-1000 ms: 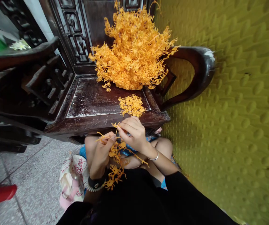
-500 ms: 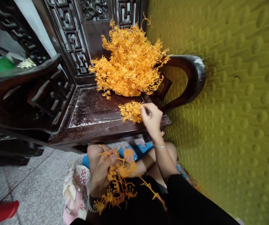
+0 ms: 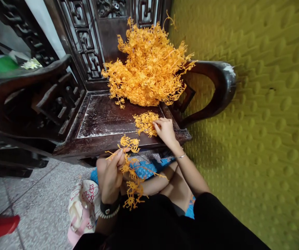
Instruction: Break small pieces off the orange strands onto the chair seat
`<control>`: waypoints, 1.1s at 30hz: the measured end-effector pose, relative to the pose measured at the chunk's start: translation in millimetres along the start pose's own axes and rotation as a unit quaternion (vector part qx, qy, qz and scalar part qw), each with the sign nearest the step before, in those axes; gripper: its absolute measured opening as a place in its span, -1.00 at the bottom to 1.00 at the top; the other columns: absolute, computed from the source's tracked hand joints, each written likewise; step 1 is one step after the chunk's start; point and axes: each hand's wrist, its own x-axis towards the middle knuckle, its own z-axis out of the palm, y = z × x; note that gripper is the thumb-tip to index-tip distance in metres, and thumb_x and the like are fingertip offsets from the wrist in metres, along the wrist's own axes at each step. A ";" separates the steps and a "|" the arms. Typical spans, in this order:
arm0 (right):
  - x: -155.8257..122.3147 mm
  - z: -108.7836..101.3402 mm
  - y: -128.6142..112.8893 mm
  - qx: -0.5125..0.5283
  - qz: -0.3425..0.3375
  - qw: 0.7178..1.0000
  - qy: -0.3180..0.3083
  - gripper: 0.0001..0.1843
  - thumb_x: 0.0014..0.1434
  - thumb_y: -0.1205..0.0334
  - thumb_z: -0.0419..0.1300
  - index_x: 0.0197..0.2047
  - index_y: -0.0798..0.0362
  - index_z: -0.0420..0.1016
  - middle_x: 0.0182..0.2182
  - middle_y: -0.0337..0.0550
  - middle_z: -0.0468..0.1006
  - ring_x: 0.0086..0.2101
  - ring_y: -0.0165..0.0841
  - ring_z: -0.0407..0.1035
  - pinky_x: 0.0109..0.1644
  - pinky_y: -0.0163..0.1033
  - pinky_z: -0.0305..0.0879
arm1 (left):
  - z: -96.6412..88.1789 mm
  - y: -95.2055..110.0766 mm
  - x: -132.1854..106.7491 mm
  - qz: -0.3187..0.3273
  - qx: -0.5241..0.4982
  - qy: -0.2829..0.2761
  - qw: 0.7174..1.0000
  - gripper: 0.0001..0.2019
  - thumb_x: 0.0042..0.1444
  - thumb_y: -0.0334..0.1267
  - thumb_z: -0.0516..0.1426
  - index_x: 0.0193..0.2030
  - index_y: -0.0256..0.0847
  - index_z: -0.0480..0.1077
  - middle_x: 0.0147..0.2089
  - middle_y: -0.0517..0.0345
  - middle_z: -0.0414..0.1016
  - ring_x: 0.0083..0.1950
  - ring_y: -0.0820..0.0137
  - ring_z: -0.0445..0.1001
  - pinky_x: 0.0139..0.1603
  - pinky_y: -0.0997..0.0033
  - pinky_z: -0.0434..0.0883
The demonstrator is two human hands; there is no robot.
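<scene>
A big heap of orange plastic sprigs point(image 3: 149, 66) fills the back of a dark carved wooden chair seat point(image 3: 105, 116). A small pile of plucked orange bits point(image 3: 144, 122) lies near the seat's front right. My right hand point(image 3: 165, 130) rests on the seat with its fingertips pinched at that small pile. My left hand point(image 3: 113, 173) is closed round an orange branched sprig point(image 3: 131, 166) that hangs down over my lap, in front of the seat's edge.
A yellow-green dimpled wall point(image 3: 264, 121) runs along the right. The chair's curved armrest point(image 3: 214, 80) stands beside it. On the speckled floor lie a printed cloth bag point(image 3: 83, 201) and a red object point(image 3: 0, 225). A blue woven seat point(image 3: 144, 168) shows under my legs.
My right hand left the sprig, reached to the small pile and stays there. My left hand dipped to my lap, then rose toward the seat edge with the sprig.
</scene>
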 end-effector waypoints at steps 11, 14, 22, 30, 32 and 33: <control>-3.3 -0.1 7.7 -0.071 0.046 0.993 0.082 -0.59 0.31 0.08 -0.01 -0.40 0.10 0.53 -0.39 -0.01 0.48 -0.28 -0.18 0.27 -0.23 -0.13 0.06 | 1.6 -12.2 2.5 0.026 0.013 -0.006 1.000 -0.59 0.08 -0.02 0.17 -0.63 -0.18 0.17 -0.60 0.29 0.11 -0.54 0.49 0.03 -0.43 0.43 0.14; -4.0 -0.2 11.8 -0.051 0.047 0.994 0.081 -0.65 0.30 0.16 0.01 -0.35 0.09 0.57 -0.36 0.00 0.50 -0.27 -0.19 0.28 -0.21 -0.13 0.08 | 1.6 -14.1 2.3 0.028 0.017 -0.012 0.999 -0.58 0.10 -0.03 0.15 -0.64 -0.18 0.13 -0.59 0.28 0.12 -0.53 0.49 0.04 -0.45 0.43 0.13; -5.2 -7.0 3.5 0.146 0.032 0.985 0.085 -0.77 0.11 0.14 0.25 -0.50 0.07 0.43 -0.47 -0.15 0.50 -0.34 -0.28 0.35 -0.16 -0.14 0.21 | 1.0 -19.7 7.6 0.014 0.015 -0.005 1.000 -0.52 0.11 -0.03 0.14 -0.69 -0.17 0.06 -0.63 0.28 0.04 -0.54 0.47 0.03 -0.42 0.41 0.13; -41.9 -52.0 -63.4 0.465 -0.045 0.876 -0.116 -0.66 0.17 0.04 0.21 -0.06 0.05 0.49 -0.13 -0.07 0.58 -0.14 -0.32 0.46 0.00 -0.14 0.39 | 4.6 -23.1 9.1 0.004 0.012 0.014 1.000 -0.55 0.08 -0.03 0.18 -0.67 -0.18 0.13 -0.62 0.30 0.08 -0.55 0.49 0.05 -0.44 0.43 0.14; -47.7 -54.2 -72.2 0.454 -0.057 0.880 -0.124 -0.57 0.15 0.13 0.25 0.09 0.01 0.43 -0.01 -0.06 0.54 -0.07 -0.33 0.44 0.06 -0.12 0.37 | 5.9 -24.8 7.7 0.000 0.030 0.004 1.000 -0.59 0.08 -0.03 0.19 -0.65 -0.19 0.21 -0.63 0.30 0.09 -0.56 0.49 0.04 -0.47 0.42 0.11; -48.7 -54.1 -74.1 0.448 -0.064 0.883 -0.124 -0.56 0.16 0.17 0.24 0.11 -0.01 0.41 0.02 -0.07 0.53 -0.05 -0.33 0.43 0.09 -0.12 0.36 | 6.2 -25.8 7.0 -0.005 0.038 -0.006 0.999 -0.61 0.08 -0.02 0.19 -0.63 -0.20 0.26 -0.64 0.30 0.07 -0.56 0.50 0.02 -0.49 0.43 0.09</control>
